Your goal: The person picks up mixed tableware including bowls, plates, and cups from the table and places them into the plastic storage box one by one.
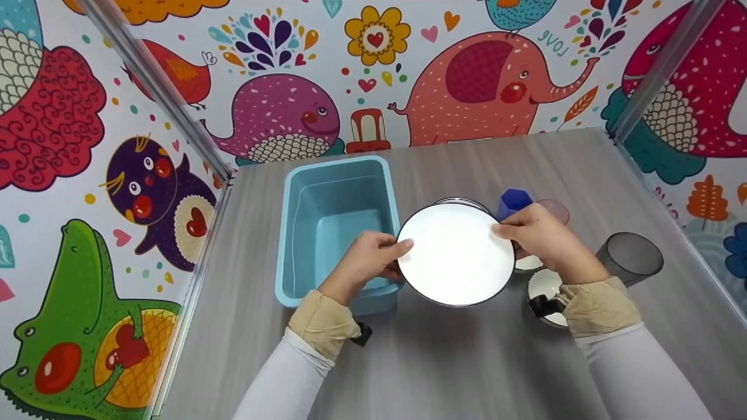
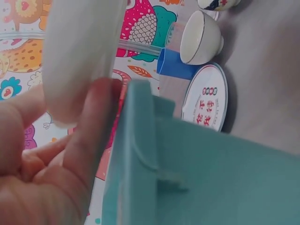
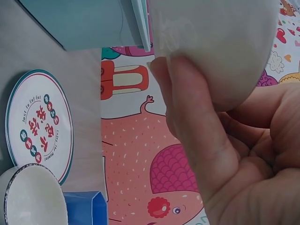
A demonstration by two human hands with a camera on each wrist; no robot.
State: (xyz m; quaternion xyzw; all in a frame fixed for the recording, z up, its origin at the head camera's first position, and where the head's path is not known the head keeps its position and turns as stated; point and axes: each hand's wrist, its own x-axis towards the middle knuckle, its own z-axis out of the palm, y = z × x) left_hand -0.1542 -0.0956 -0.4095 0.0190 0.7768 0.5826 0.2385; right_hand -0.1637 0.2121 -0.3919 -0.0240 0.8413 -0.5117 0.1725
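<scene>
A white plate (image 1: 456, 254) with a dark rim is held above the grey table, just right of the light blue tub (image 1: 303, 198). My left hand (image 1: 373, 256) grips its left edge and my right hand (image 1: 534, 236) grips its right edge. In the left wrist view my fingers (image 2: 89, 140) curl against the plate's underside (image 2: 79, 51), beside the tub's wall (image 2: 140, 164). In the right wrist view my fingers (image 3: 197, 122) wrap under the plate (image 3: 220, 42).
Behind and right of the held plate lie a printed plate (image 3: 40, 124), a blue cup (image 1: 513, 202), a pinkish cup (image 1: 554, 210), a grey tumbler (image 1: 630, 256) and white bowls (image 1: 545, 286). Patterned walls close in the table's left, back and right sides.
</scene>
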